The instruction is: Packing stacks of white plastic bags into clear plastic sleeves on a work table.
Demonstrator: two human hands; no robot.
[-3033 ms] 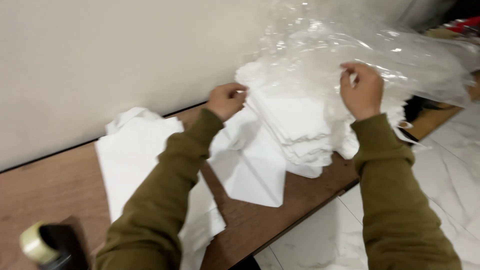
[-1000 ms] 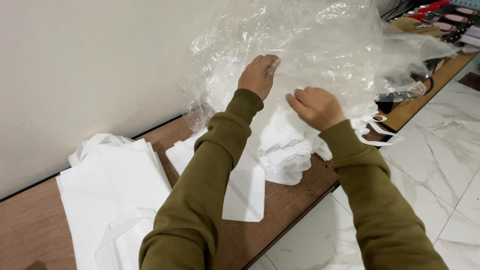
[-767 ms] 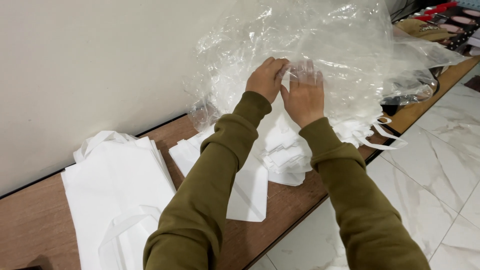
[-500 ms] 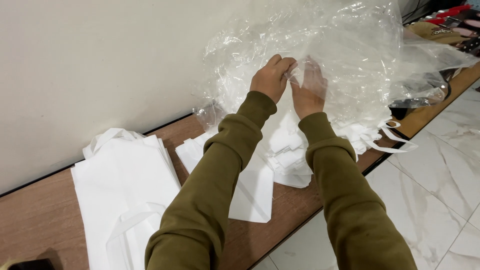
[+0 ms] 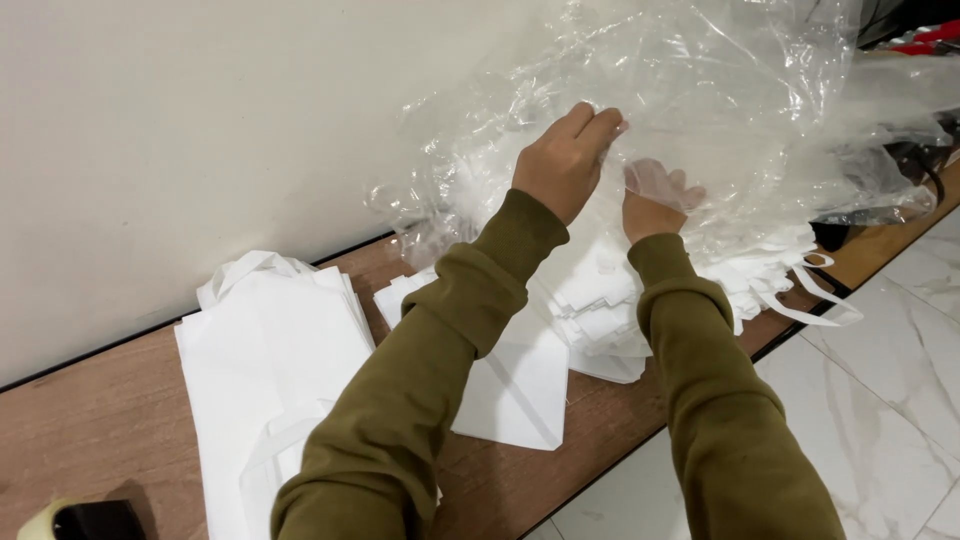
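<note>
Mid-unwrap imo; left hand (image 5: pixel 565 165) grip pinched shut on the clear plastic wrap (image 5: pixel 720 110), lifting it; right hand (image 5: pixel 655 200) slid under the film, grip can't tell; white bag stack (image 5: pixel 610 300) on worktop (image 5: pixel 80 440), centre-right; next probably needs wrap pulled far/right w/o dragging bags.

Right hand (image 5: pixel 655 205) half hidden under plastic wrap (image 5: pixel 720 110)

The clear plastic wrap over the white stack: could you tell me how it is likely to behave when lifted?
The clear plastic wrap is crumpled and billowing, so it is probably floppy and very light. Its glossy sheen suggests it may slip against the left hand that pinches it. It drapes over the right hand, so it may cling to the stack of white fabric pieces rather than lift cleanly.
</note>
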